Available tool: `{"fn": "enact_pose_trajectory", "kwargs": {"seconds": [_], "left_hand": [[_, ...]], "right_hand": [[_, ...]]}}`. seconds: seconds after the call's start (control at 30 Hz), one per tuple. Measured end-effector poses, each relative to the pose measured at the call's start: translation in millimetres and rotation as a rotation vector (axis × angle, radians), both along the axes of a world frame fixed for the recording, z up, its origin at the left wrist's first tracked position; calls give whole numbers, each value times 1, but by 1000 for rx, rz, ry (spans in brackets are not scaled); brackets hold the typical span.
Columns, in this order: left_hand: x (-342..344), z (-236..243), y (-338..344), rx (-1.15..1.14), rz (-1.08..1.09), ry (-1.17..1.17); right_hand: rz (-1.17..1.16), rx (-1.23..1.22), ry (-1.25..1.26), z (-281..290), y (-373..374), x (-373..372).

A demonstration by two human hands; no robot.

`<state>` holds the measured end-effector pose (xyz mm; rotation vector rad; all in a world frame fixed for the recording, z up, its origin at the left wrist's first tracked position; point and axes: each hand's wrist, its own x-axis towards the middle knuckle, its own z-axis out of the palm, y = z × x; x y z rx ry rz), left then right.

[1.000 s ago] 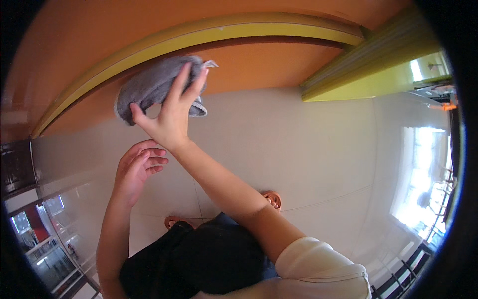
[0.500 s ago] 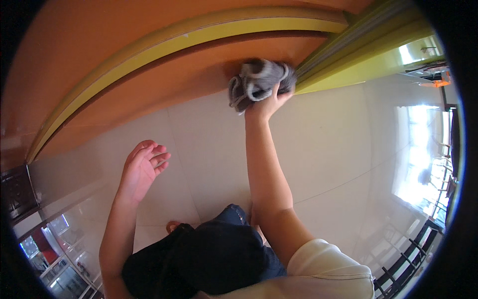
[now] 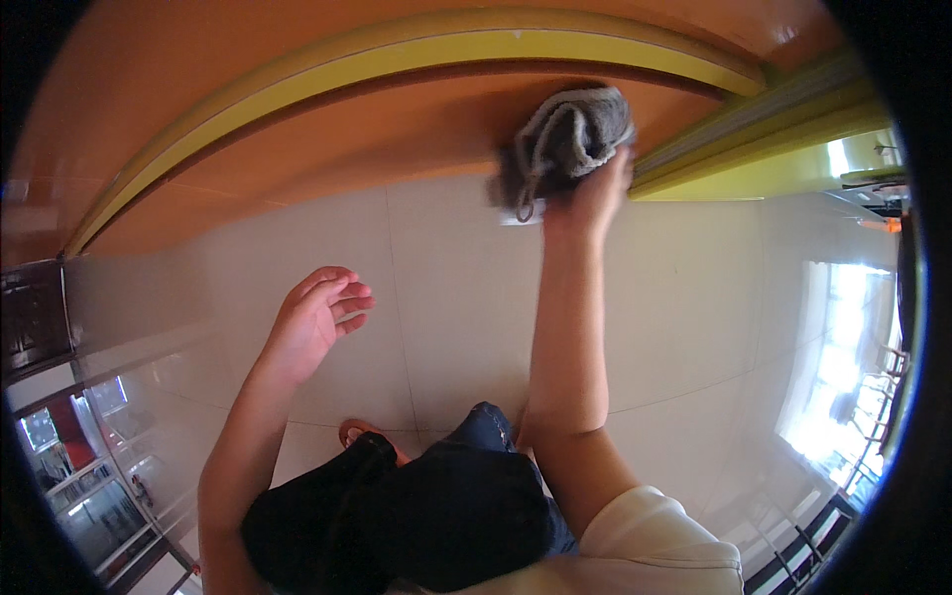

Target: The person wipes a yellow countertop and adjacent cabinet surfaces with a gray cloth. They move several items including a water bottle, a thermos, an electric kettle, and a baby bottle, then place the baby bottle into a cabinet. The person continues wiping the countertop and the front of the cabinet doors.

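A bunched grey cloth with pale edging (image 3: 583, 124) is gripped in my right hand (image 3: 592, 198), its lower left part smeared by motion. My right arm stretches far forward, and the cloth lies against the lower orange panel (image 3: 416, 129), below a yellow ledge. Off to the left, my left hand (image 3: 315, 322) hangs above the floor with its fingers loosely curled and apart, holding nothing. Something small and white (image 3: 524, 213) shows beneath the cloth; I cannot make out what it is.
The yellow ledge (image 3: 397, 71) curves across the orange front. A green upright panel (image 3: 793, 149) stands just right of the cloth. Pale floor tiles (image 3: 684, 307) lie below, with my sandalled foot (image 3: 362, 431) on them. Dark furniture (image 3: 35, 307) is at the left edge.
The cloth in my right hand has moved relative to the orange panel, and the whole view has shifted a little. My left hand stays raised and loosely curled.
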<state>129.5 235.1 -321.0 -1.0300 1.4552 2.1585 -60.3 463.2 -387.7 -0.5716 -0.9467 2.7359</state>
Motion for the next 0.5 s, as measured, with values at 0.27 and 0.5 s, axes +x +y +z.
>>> {"fn": "enact_pose_trajectory", "kwargs": {"seconds": [0.27,0.5], "left_hand": [[-6,-12,0,33,-116,13],[-4,-15,3,12,-192,14]], "right_hand": [[-474,1243,129,29,-42,19],[111,1309,541,10,-123,80]]}}
